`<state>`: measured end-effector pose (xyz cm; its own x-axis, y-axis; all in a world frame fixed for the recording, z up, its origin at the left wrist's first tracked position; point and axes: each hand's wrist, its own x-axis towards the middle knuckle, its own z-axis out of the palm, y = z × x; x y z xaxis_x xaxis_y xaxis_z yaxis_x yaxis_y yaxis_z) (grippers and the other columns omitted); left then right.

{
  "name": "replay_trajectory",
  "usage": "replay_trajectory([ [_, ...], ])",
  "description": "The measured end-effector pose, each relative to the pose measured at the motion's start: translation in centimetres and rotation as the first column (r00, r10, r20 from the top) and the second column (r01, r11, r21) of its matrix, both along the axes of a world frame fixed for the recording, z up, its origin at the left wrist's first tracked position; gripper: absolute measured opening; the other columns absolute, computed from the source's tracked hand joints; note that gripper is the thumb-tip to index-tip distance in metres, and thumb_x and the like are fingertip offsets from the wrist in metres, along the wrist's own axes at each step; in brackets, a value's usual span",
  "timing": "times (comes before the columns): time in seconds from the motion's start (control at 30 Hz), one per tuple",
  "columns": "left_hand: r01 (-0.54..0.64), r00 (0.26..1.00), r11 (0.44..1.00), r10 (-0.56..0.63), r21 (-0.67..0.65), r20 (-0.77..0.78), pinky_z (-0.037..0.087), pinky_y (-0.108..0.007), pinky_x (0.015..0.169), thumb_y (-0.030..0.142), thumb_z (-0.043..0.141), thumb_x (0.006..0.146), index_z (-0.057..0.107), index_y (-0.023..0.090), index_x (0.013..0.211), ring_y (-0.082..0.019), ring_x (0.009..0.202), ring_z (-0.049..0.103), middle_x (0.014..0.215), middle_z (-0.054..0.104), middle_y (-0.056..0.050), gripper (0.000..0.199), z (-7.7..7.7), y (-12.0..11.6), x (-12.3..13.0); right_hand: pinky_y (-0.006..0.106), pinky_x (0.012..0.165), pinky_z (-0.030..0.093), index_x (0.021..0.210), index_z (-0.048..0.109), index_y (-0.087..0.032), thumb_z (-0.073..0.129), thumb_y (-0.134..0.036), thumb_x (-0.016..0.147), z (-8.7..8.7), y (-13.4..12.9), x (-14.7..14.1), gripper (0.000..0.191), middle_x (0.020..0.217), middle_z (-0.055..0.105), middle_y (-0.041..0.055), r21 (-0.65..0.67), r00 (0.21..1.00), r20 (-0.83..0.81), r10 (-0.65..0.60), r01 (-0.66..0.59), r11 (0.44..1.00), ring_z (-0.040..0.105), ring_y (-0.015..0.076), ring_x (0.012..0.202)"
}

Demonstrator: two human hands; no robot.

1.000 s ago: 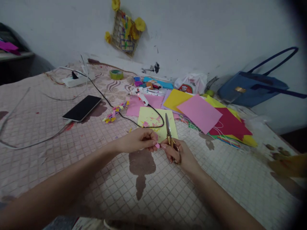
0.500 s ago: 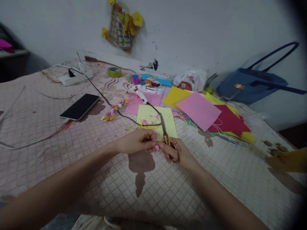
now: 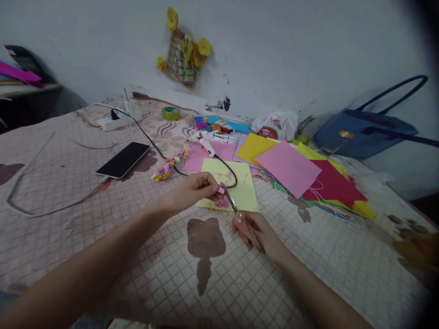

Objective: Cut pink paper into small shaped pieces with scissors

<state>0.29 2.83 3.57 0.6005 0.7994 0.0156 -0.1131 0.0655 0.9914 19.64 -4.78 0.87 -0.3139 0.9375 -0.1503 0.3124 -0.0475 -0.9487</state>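
Note:
Between the thumb and fingers of my left hand [image 3: 199, 189] is a small piece of pink paper [image 3: 221, 190]. My right hand [image 3: 257, 233] is closed round the gold handles of a pair of scissors [image 3: 233, 203]. The scissor tips point up and to the left and reach the pink piece; whether they are cutting it I cannot tell. Both hands are over the near part of a pale yellow sheet [image 3: 245, 183], on which pink and yellow paper scraps [image 3: 222, 202] lie. Left of the sheet rests a strip covered in small pink, yellow and purple paper bits [image 3: 169, 164].
A white glue gun [image 3: 206, 146] with a black cord lies behind the sheet. On the left are a tablet [image 3: 123, 160] on a cable and a power strip [image 3: 120, 121]. Coloured sheets [image 3: 290, 168], white string and a blue bag [image 3: 356, 130] are on the right. Green tape [image 3: 170, 113] sits farther back.
My right hand has drawn back from my left and turned the scissors, so their tips now meet the pink paper. My left hand has risen slightly with the piece. The view has shifted.

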Motion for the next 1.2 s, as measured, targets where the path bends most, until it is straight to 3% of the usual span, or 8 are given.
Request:
replay_trajectory([
  [1.2,0.013,1.0,1.0,-0.013,0.007,-0.002,0.046,-0.025,0.072,0.02,0.054,0.077,0.047,0.011,0.078,-0.01,0.074,0.06,0.077,0.061,-0.004,0.012,-0.22,0.15,-0.12,0.018,0.034,0.025,0.061,0.05,-0.017,0.041,-0.048,0.081,0.02,0.05,0.18,0.038,0.04,0.036,-0.0063,0.043,0.987,0.155,-0.029,0.022,0.999,0.034,0.0064,0.034],
])
